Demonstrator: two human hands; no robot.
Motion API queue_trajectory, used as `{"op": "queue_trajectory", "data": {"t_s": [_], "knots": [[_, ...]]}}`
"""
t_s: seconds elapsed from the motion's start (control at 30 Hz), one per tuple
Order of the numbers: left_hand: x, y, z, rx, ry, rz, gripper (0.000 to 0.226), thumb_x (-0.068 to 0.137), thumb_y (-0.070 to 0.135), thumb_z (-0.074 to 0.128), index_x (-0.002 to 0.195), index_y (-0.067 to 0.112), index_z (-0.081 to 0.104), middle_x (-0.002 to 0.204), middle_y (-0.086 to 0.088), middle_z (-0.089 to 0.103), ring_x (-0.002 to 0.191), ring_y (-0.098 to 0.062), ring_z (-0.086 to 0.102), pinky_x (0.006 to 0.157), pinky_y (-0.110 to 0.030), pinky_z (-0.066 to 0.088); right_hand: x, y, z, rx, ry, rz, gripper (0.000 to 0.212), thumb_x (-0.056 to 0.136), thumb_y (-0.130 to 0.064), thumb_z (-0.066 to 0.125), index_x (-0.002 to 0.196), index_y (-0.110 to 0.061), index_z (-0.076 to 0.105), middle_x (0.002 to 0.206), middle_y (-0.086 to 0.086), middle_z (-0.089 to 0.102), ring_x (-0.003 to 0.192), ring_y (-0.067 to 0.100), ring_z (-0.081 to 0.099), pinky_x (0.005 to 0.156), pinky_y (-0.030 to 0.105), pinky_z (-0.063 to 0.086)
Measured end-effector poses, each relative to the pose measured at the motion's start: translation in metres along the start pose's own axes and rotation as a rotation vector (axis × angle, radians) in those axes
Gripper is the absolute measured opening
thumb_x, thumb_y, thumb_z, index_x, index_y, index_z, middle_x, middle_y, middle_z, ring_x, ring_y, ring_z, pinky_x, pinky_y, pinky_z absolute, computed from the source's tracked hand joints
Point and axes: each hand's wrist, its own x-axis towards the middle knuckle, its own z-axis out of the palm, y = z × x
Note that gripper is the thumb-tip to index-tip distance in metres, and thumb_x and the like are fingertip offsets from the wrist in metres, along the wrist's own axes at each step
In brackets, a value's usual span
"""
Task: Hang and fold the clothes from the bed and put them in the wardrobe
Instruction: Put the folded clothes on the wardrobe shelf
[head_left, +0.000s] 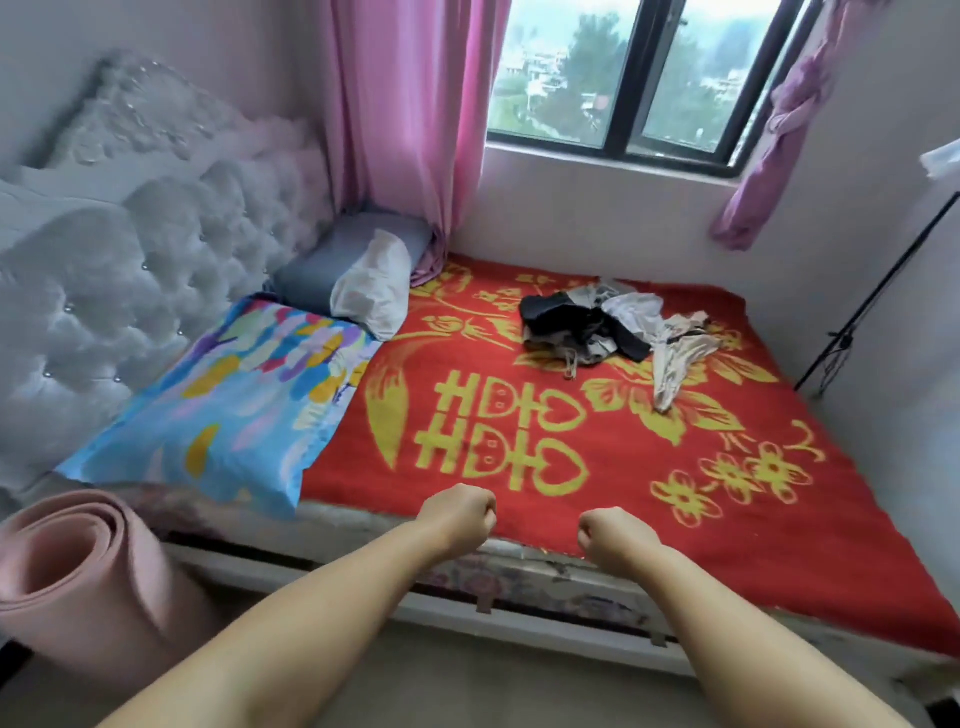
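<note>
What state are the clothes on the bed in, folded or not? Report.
Not folded: the clothes lie in a crumpled heap on the red blanket.

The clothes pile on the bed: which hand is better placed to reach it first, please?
Probably the right hand: the clothes pile lies far across the red blanket, right of centre. The left hand is equally empty, both fists closed.

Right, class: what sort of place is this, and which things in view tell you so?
Most likely a home bedroom: a bed with a tufted headboard, pillows at its head on a red blanket, and a small heap of clothes near the curtained window.
</note>
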Motion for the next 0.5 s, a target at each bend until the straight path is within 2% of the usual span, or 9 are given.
{"op": "queue_trajectory", "data": {"t_s": [0.07,0.27,0.4,0.5], "knots": [[0.031,0.024,0.001,0.005,-0.027,0.026,0.029,0.096,0.019,0.038,0.097,0.011,0.066,0.092,-0.004,0.067,0.068,-0.02,0.052,0.058,-0.029,0.039,0.017,0.032,-0.016,0.038,0.012,0.031,0.026,0.094,-0.02,0.036,0.082,-0.013,0.057,0.089,0.003,0.064,0.075,0.022,0.054,0.063,0.028,0.042],[0.118,0.053,0.017,0.067,-0.135,0.046,0.03,0.096,0.018,0.037,0.096,0.009,0.065,0.089,-0.005,0.066,0.062,-0.017,0.048,0.052,-0.027,0.036,0.061,0.087,-0.009,0.137,-0.028,0.083,0.029,0.094,-0.021,0.036,0.097,-0.014,0.063,0.098,0.002,0.066,0.086,0.022,0.06,0.067,0.029,0.046],[0.182,0.057,0.025,0.072,-0.174,0.082,0.03,0.095,0.017,0.037,0.093,0.009,0.066,0.087,-0.006,0.067,0.06,-0.017,0.048,0.05,-0.027,0.036,0.107,0.117,-0.003,0.138,-0.097,0.117,0.03,0.093,-0.019,0.035,0.1,-0.014,0.064,0.102,0.002,0.066,0.091,0.022,0.061,0.067,0.027,0.045],[0.239,0.052,0.021,0.074,-0.184,0.101,0.03,0.096,0.017,0.038,0.1,0.01,0.067,0.089,-0.004,0.068,0.06,-0.016,0.05,0.048,-0.024,0.035,0.159,0.135,-0.017,0.141,-0.103,0.152,0.028,0.093,-0.018,0.035,0.094,-0.018,0.062,0.096,0.0,0.064,0.081,0.021,0.059,0.063,0.026,0.041]]}}
